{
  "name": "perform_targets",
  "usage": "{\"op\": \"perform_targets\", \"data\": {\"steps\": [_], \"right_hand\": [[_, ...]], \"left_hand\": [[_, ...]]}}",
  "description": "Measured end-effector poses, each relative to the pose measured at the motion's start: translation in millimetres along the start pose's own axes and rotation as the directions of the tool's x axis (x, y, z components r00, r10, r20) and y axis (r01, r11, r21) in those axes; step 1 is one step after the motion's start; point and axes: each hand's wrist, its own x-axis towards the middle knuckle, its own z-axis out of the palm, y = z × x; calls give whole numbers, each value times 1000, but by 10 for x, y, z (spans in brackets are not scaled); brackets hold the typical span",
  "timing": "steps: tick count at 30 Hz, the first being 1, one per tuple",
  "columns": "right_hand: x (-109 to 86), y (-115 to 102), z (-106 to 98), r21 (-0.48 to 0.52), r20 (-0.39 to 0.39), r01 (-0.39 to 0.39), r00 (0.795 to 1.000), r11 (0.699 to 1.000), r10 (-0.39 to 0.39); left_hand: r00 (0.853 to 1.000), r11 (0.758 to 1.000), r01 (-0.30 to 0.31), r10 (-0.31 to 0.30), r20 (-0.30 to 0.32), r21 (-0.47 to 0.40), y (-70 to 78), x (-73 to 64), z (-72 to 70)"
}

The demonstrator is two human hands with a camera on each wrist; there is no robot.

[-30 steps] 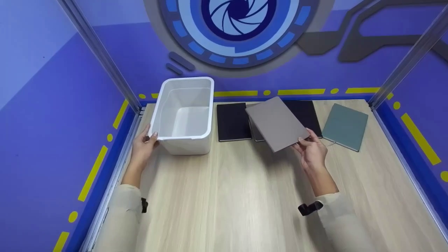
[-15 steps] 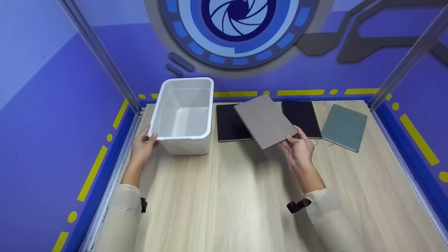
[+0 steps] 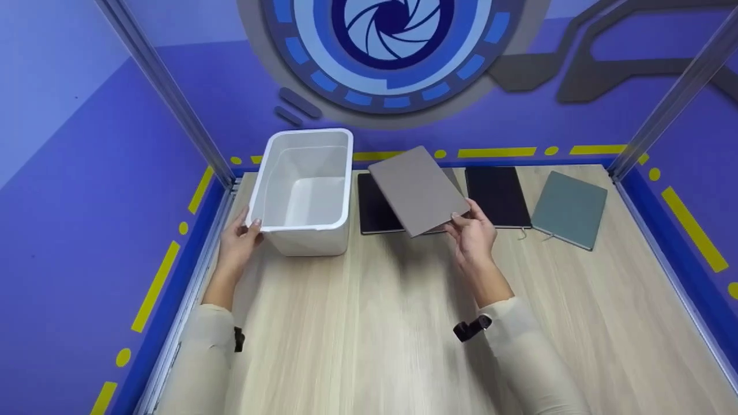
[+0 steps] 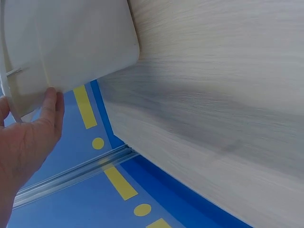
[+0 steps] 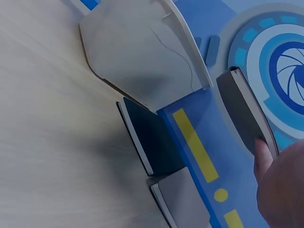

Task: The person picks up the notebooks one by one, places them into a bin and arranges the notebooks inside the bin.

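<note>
My left hand (image 3: 236,245) grips the near left corner of the white plastic bin (image 3: 305,242), thumb over the rim. In the left wrist view, fingers (image 4: 50,107) touch the bin's outer wall. My right hand (image 3: 475,236) pinches a taupe hardcover notebook (image 3: 420,190) by its near right corner. The notebook is raised and tilted above the table, just right of the bin, apart from it. Below it lies a black notebook (image 3: 375,204), partly covered. A grey notebook (image 5: 183,199) beside the black one is mostly hidden in the head view.
Another black notebook (image 3: 497,196) and a green notebook (image 3: 569,210) lie along the back right of the wooden table (image 3: 398,323). Blue printed walls enclose the back and sides. The bin's inside shows bare white walls and floor.
My right hand has carried the taupe notebook leftward and slightly up, toward the bin, uncovering the right-hand black notebook. The left hand and bin have stayed in place.
</note>
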Motion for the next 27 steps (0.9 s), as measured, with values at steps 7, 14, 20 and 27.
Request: {"op": "perform_targets", "data": {"steps": [7, 14, 20, 27], "right_hand": [[-22, 68, 172, -23, 17, -6, 1000, 1000, 7], [-68, 99, 364, 21, 31, -1, 1000, 1000, 0], [-104, 124, 515, 41, 48, -11, 999, 999, 9], [-139, 165, 619, 69, 76, -9, 997, 998, 3]], "left_hand": [[1000, 1000, -1, 1, 12, -13, -19, -5, 10], [1000, 1000, -1, 1, 18, -27, -26, 7, 14], [999, 997, 34, -32, 32, -64, -28, 27, -8], [999, 998, 36, -33, 42, -55, -53, 31, -27]]}}
